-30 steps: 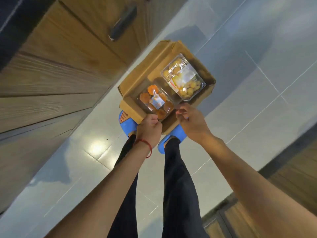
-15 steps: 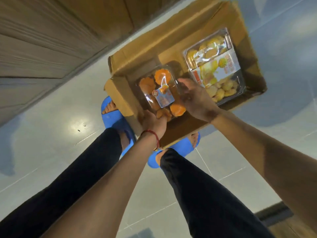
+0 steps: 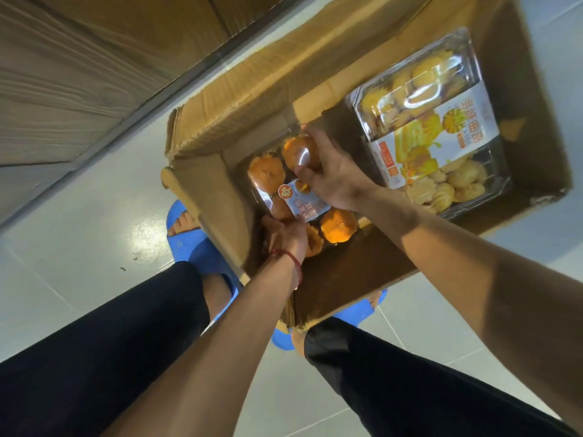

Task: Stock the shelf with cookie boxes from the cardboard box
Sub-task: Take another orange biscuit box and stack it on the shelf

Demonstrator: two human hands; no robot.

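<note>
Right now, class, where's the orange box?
Head view: orange box in the cardboard box's left end, beside the yellow box, held by left hand and right hand.

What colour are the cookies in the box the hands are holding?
Orange, through the clear lid of the cookie box; head view.

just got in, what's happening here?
A person is bent over an open cardboard box on the tiled floor. Both hands are on the clear box of orange cookies inside it. The right hand grips it across the top, and the left hand holds its near end. A clear box of yellow cookies lies beside it, untouched. Neither box is out yet.
</note>
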